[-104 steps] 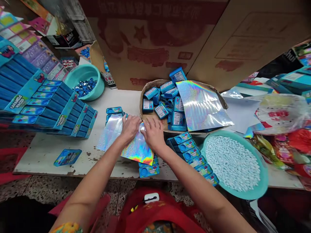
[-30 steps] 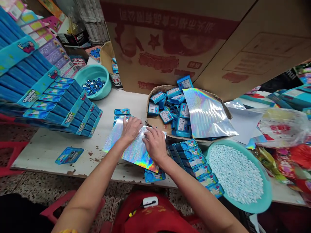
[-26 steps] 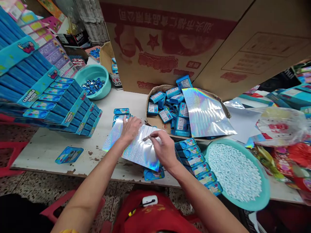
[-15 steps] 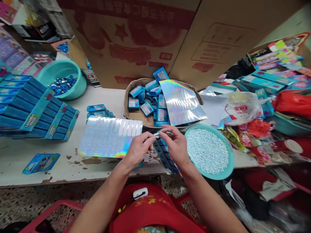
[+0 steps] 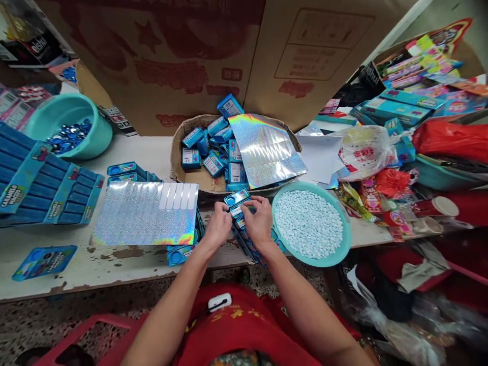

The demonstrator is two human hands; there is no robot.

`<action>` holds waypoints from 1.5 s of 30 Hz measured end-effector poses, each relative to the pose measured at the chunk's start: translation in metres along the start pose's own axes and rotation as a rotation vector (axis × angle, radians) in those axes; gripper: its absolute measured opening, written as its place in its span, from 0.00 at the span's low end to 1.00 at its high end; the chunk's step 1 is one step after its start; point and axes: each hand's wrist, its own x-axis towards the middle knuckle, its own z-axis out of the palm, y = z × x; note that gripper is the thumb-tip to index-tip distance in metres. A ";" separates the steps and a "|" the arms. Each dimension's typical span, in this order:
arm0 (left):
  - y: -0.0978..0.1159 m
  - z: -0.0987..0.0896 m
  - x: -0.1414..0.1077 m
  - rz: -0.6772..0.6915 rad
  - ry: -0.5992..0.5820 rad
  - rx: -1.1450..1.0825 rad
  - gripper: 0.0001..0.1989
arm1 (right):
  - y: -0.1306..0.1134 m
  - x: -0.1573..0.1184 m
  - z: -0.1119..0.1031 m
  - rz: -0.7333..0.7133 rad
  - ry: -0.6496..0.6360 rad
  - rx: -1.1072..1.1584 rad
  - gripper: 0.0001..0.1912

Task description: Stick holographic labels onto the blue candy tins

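Note:
Both my hands meet over a stack of small blue candy boxes (image 5: 237, 197) at the table's front edge. Pinched between thumb and fingers, one end of a narrow silvery sticker strip (image 5: 237, 210) is in my left hand (image 5: 217, 227). My right hand (image 5: 260, 222) has its fingers closed at the strip's other end, which lies against a box top. A shiny holographic sticker sheet (image 5: 148, 218), with several strips peeled off its upper right, lies left of my hands. Touching distance to the right is a turquoise basin (image 5: 346, 229) full of pale blue candies (image 5: 308, 223).
A cut-down cardboard box (image 5: 177, 162) holds several blue boxes and a second holographic sheet (image 5: 267, 152). Behind it rises a large carton (image 5: 183, 66). Blue display trays (image 5: 57, 183) and a basin (image 5: 102, 127) of blue shiny pieces stand left. Bags and packets (image 5: 366, 152) crowd the right.
My hands have brought the sticker strip down onto a blue box top, from being held up between the fingers. The camera view has shifted right.

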 end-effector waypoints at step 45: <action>0.013 -0.181 0.002 0.429 0.265 0.296 0.18 | -0.155 0.004 0.022 -0.186 -0.281 0.412 0.05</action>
